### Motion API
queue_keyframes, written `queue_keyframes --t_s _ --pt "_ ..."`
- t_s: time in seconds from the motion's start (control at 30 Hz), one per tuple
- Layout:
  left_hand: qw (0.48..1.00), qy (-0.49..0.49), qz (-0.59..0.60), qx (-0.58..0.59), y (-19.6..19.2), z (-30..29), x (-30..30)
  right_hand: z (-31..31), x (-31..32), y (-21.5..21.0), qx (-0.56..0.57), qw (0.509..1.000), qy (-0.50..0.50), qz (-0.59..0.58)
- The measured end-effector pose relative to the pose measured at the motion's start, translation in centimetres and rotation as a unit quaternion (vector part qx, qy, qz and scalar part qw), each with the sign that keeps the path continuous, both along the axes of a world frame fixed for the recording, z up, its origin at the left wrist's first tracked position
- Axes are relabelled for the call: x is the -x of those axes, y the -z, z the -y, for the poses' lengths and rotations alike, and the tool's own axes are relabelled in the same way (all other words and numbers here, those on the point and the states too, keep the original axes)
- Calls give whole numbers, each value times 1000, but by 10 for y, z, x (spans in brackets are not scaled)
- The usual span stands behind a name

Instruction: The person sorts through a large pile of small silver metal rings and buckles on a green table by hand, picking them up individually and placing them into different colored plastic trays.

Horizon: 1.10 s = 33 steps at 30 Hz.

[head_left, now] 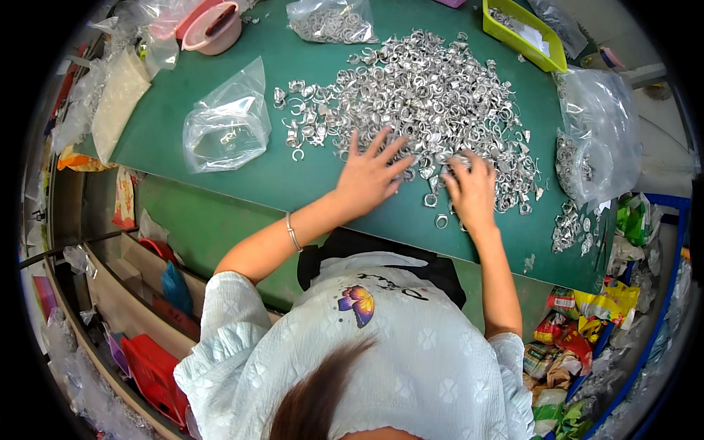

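A wide heap of silver-coloured metal rings [433, 95] covers the middle of the green table [242, 187]. My left hand [370, 176] lies on the near left edge of the heap, palm down with its fingers spread. To its right, my right hand [473, 189] rests on the heap's near edge, its fingers bent and apart, touching rings. Neither hand visibly grips anything, though some rings under the fingertips are hidden. A few stray rings lie between and below the hands, among them a single ring [441, 221] near the table's front edge.
Left of the heap lies a clear plastic bag [229, 121]. A bag of rings [334, 23], a pink bowl [213, 33] and a yellow-green basket [524, 37] stand farther back. At the right are a large plastic bag [601, 139] and a small ring pile [567, 227].
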<state>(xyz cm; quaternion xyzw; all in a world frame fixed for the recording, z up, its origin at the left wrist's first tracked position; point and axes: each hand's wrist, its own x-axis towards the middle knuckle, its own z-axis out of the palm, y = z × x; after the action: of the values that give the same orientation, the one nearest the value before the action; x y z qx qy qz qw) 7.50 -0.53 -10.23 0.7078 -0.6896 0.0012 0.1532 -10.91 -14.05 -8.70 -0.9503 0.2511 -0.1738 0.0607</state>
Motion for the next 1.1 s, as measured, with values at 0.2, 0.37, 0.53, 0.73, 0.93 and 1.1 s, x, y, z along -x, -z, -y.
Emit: queue_keyframes --t_s 0.2,0.37,0.53,0.73,0.93,1.1 --pt "989 -136 -30 53 1 4 -27 43 19 -4 58 996 45 60" --pt "972 -230 -17 51 -3 20 -50 52 5 -15 63 988 117 81" --pt "959 -268 -46 75 -10 20 -37 -2 -51 -24 23 997 11 71" --pt "966 -192 -106 139 -18 30 -8 21 -43 -11 38 995 62 67" --pt "971 -191 -60 130 -17 55 -10 10 -40 -21 79 989 104 63" --pt "951 -127 -230 163 -21 45 14 -6 -68 -19 -277 938 -56 203"
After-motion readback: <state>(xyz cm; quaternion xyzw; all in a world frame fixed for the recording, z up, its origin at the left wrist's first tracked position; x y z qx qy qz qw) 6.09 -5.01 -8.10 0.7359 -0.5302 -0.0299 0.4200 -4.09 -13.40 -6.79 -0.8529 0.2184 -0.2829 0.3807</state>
